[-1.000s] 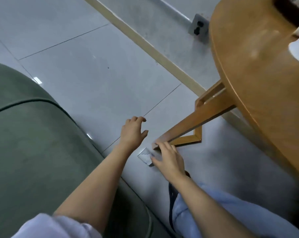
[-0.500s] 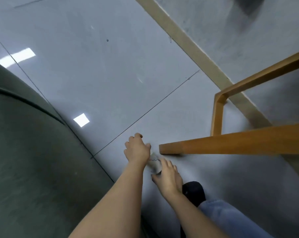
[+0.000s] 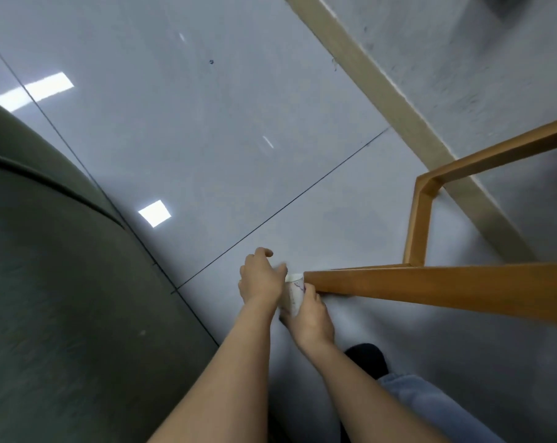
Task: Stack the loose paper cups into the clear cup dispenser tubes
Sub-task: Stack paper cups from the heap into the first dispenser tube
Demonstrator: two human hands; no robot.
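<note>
A white paper cup [image 3: 294, 294] with a faint print is down at the grey floor, against the tip of a wooden table leg [image 3: 398, 284]. My right hand [image 3: 312, 318] grips the cup from its lower side, fingers wrapped round its wall. Directly left of the cup is my left hand [image 3: 260, 279], back towards the camera. Its fingers are loosely curled and its thumb is at the cup's rim. I cannot see anything held in the left hand. No clear dispenser tube is in view.
A dark green sofa [image 3: 63, 298] fills the left side. The table's wooden leg frame [image 3: 421, 219] stands to the right, in front of a beige skirting board [image 3: 382, 91] and grey wall. My dark shoe [image 3: 366, 359] and jeans leg are at the lower right.
The view has dropped towards the floor and the tabletop has left the frame. My right hand has closed round the cup, and my left hand has come in beside it.
</note>
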